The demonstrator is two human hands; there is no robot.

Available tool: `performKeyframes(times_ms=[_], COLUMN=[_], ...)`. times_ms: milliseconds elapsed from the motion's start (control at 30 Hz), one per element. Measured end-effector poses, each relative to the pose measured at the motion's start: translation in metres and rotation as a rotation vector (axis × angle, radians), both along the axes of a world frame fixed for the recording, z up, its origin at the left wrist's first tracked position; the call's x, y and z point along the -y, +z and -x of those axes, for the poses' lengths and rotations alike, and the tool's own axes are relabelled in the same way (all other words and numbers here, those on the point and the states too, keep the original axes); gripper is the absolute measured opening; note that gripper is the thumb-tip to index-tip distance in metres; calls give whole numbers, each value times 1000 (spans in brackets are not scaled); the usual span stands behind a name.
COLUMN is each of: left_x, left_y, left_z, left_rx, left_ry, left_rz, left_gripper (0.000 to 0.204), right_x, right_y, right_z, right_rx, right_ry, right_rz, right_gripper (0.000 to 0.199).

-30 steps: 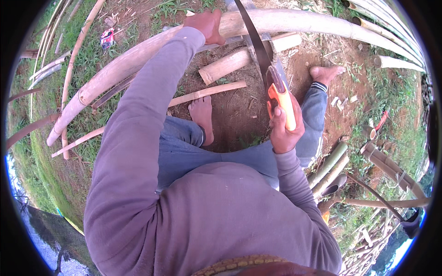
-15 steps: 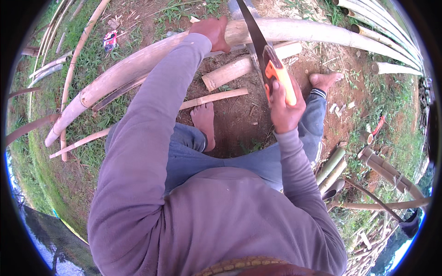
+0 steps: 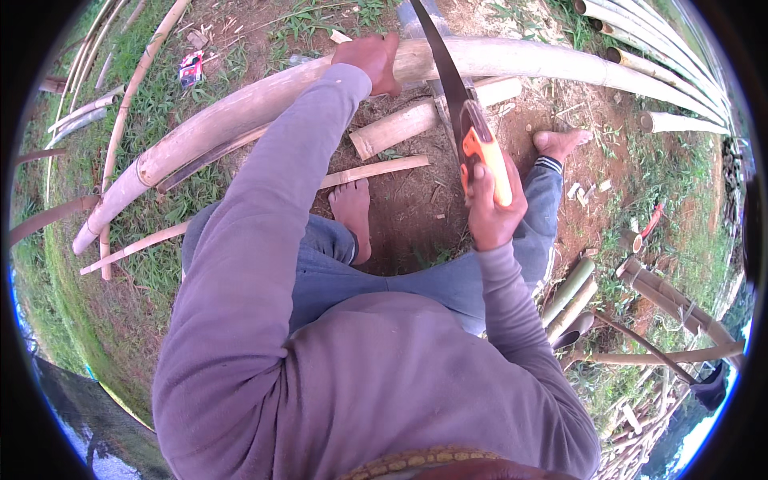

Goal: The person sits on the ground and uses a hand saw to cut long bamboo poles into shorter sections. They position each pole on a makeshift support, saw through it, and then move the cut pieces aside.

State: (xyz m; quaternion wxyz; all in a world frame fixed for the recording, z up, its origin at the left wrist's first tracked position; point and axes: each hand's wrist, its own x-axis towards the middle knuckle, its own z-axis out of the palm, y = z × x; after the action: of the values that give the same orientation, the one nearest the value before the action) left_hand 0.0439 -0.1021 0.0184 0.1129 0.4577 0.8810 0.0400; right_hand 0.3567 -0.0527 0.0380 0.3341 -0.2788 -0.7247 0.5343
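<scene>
A long, thick bamboo pole (image 3: 232,108) lies crosswise in front of me, bending across the view. My left hand (image 3: 370,62) is wrapped over it, left of the saw. My right hand (image 3: 494,206) is closed round the orange handle of a hand saw (image 3: 454,84). The dark blade crosses the pole just right of my left hand, its tip reaching past the far side. How deep the blade sits in the pole I cannot tell. Under the pole, a shorter cut bamboo piece (image 3: 400,128) lies on the ground near the blade.
My bare feet stand either side of bare soil, a split bamboo strip (image 3: 376,171) by the left one. Several bamboo poles (image 3: 664,76) lie at the far right. Nearer on the right are short bamboo pieces (image 3: 570,288) and a red-handled tool (image 3: 654,220).
My right hand has drawn the saw slightly back toward me. The left hand keeps its grip on the pole; the view has shifted a little.
</scene>
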Motion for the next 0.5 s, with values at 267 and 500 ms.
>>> performKeyframes(times_ms=[267, 500], left_x=[-3, 3], left_y=[-13, -8], left_z=[-10, -10], left_rx=[-41, -113], left_ry=[-3, 5], left_rz=[-51, -74], left_gripper=[78, 73], right_x=[-17, -3], right_y=[-7, -19], right_z=[30, 4], right_rx=[24, -5], right_ry=[-21, -37], right_rz=[-17, 62], right_gripper=[44, 45])
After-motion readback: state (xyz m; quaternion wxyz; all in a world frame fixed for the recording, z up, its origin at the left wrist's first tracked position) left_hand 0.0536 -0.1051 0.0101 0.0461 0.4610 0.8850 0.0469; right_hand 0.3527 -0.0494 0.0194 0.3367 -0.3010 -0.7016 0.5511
